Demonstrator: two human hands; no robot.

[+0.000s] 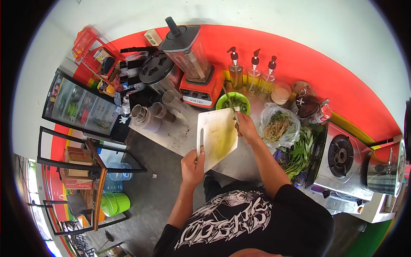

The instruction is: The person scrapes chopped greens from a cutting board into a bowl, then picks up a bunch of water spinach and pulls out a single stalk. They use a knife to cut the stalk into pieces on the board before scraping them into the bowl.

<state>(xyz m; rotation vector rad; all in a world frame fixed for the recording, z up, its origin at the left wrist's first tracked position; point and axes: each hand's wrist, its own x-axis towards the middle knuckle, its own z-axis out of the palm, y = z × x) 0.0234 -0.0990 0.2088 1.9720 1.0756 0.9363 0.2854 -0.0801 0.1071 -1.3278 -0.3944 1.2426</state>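
Note:
My left hand point(193, 166) is closed on the lower left edge of a white cutting board point(209, 128), beside its handle slot. The board is raised and tilted, and its face carries a yellow-green stain. In my right hand point(247, 127) is a knife point(229, 98), its blade pointing away from me at the board's far edge. Just beyond that edge sits a bright green bowl point(219, 103) of chopped greens point(239, 103). The board hides the bowl's near side.
Left of the bowl stand a red blender point(199, 92) and clear cups point(173, 101). Pump bottles point(253, 77) line the wall. On the right are a plastic bag point(280, 128) with rooted greens, leafy vegetables point(301, 150) and a gas stove point(338, 158).

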